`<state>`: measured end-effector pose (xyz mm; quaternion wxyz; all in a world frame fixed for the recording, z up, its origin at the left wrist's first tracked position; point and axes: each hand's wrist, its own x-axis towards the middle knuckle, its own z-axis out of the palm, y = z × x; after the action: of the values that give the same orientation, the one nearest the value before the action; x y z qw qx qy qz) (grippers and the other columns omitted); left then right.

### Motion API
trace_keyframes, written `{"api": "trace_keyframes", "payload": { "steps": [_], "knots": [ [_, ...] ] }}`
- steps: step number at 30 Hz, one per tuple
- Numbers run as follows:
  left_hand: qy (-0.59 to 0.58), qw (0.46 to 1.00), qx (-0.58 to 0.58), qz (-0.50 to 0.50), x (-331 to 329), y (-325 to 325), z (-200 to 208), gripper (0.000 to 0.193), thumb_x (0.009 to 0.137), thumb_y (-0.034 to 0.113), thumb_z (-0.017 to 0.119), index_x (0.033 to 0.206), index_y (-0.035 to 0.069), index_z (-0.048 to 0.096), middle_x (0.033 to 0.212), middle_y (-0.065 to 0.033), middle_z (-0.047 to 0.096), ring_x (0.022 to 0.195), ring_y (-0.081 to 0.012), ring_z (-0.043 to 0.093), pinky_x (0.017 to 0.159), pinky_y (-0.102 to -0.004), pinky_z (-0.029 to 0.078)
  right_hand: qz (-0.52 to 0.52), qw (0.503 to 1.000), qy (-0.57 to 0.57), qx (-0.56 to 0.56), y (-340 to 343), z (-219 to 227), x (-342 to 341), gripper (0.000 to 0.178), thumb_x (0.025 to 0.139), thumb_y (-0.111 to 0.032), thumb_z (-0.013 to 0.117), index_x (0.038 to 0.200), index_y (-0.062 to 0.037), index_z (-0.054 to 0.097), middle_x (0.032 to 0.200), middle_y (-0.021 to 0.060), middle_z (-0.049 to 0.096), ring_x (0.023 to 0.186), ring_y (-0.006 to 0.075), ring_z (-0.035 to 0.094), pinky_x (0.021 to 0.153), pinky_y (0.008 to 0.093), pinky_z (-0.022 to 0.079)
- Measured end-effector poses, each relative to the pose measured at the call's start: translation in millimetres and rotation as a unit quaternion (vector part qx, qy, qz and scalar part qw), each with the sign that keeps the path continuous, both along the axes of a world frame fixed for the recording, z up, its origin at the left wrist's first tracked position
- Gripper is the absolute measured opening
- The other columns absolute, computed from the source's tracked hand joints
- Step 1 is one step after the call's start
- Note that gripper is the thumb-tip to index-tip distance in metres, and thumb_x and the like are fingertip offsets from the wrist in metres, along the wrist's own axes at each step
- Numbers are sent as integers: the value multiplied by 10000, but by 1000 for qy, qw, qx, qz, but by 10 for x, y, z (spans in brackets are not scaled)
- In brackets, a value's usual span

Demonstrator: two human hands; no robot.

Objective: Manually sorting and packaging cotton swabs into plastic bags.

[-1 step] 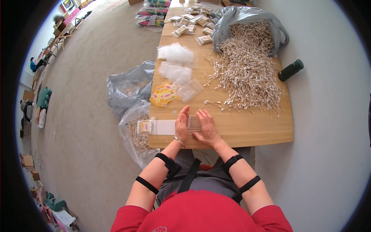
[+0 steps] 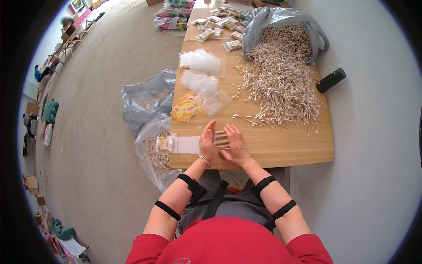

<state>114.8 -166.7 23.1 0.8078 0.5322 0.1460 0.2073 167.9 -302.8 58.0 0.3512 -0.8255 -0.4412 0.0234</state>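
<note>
A flat, even row of cotton swabs (image 2: 221, 141) lies on the table near its front edge, between my two hands. My left hand (image 2: 206, 140) stands on edge along the row's left side, its fingers stretched out. At the row's right side is my right hand (image 2: 236, 147), fingers extended and partly over the swabs' ends, thumb near the row's front. A white strip (image 2: 188, 144) runs left from my left hand. On its far left end sits a small clear pack of swabs (image 2: 165, 144) with a yellow and white label.
Loose swabs (image 2: 281, 88) spill from a grey plastic bag (image 2: 255, 37) at the back right. A dark green bottle (image 2: 330, 80) is beside them. Left are clear pouches (image 2: 200, 61), yellow cards (image 2: 185, 108) and filled packs (image 2: 224, 22). Plastic bags (image 2: 147, 99) hang beside the table's left edge.
</note>
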Motion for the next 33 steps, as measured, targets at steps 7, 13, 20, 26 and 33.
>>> {"api": "trace_keyframes", "payload": {
  "steps": [7, 13, 20, 26, 33],
  "knots": [
    [5, 999, 51, 1, 18, -12, 13, 565, 998, 408, 338, 1342, -36, 397, 1370, -146, 432, 1297, -213, 368, 1092, -319, 246, -18, 999, 26, 40, 3, -63, 8, 685, 708, -69, 668, 1318, 17, 369, 1331, 205, 417, 1286, 378, 342, 1090, 430, 281],
    [6, 999, 50, -20, -20, -28, 6, 597, 995, 430, 318, 1355, -44, 367, 1411, -144, 384, 1337, -218, 315, 1120, -332, 208, -133, 969, 137, 159, -12, -154, 12, 521, 834, -66, 533, 1322, 26, 375, 1361, 201, 405, 1305, 355, 338, 1095, 398, 267],
    [24, 996, 81, -19, -37, -47, 16, 605, 995, 434, 314, 1349, -53, 371, 1401, -143, 395, 1327, -215, 326, 1118, -327, 215, -176, 920, 234, 260, 219, -195, -89, 460, 946, -155, 402, 1361, 34, 346, 1447, 187, 327, 1383, 286, 242, 1121, 357, 185],
    [12, 998, 58, -10, -35, -44, 5, 608, 996, 431, 310, 1350, -61, 367, 1398, -149, 395, 1318, -213, 337, 1116, -328, 225, -130, 936, 231, 233, 257, -240, -76, 502, 925, -158, 414, 1371, 45, 303, 1466, 210, 270, 1404, 343, 156, 1135, 415, 139],
    [-3, 1000, 15, 4, -43, -48, -110, 618, 992, 439, 314, 1350, -63, 364, 1397, -152, 393, 1315, -215, 339, 1118, -338, 224, -87, 990, -22, -111, -10, -225, -152, 774, 887, -387, 513, 1414, 70, 179, 1493, 251, 143, 1405, 382, 93, 1143, 468, 88]
  ]
}}
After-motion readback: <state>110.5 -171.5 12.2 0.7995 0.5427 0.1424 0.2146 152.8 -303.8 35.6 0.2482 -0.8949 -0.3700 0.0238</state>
